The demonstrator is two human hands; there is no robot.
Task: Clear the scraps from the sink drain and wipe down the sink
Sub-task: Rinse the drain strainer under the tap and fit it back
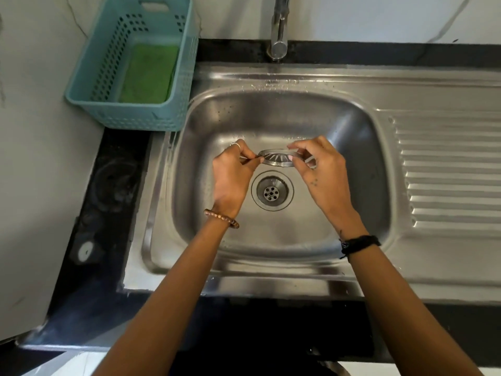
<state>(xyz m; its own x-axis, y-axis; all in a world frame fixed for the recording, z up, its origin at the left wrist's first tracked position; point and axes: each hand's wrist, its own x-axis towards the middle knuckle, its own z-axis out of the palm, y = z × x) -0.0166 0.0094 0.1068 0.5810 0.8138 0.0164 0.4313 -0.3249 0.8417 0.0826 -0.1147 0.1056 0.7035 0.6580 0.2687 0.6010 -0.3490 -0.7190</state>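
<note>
Both your forearms reach in from the near edge of the dark desk (108, 213) and meet over the sink (271, 118). Your left hand (233, 180) and right hand (322, 169) hold the strainer (278, 158) between them, lifted clear of the basin floor and tilted so its slotted face shows. The left grip is a pinch of thumb and fingertips on the strainer's left rim; the right grip is clenched on its right rim, fingers curled over the edge. Just below it the drain (272, 190) stands open, its perforated cup bare, and you cannot tell from here whether any scraps sit in the cup or cling to the strainer; none show plainly. So the step in hand looks like the clearing of the drain: strainer out, being checked or picked clean. Next you likely need to knock or pick off whatever sticks in the slots, then seat the strainer flat back into the drain ring, which calls for levelling it first and lowering it square. The wipe-down seems not yet begun: water drops dot the back rim below the tap (279, 36), and the green sponge (149, 74) lies in the basket (179, 90) on the desk, left of the sink, well apart from both hands. You will have to free one hand to fetch it.
</note>
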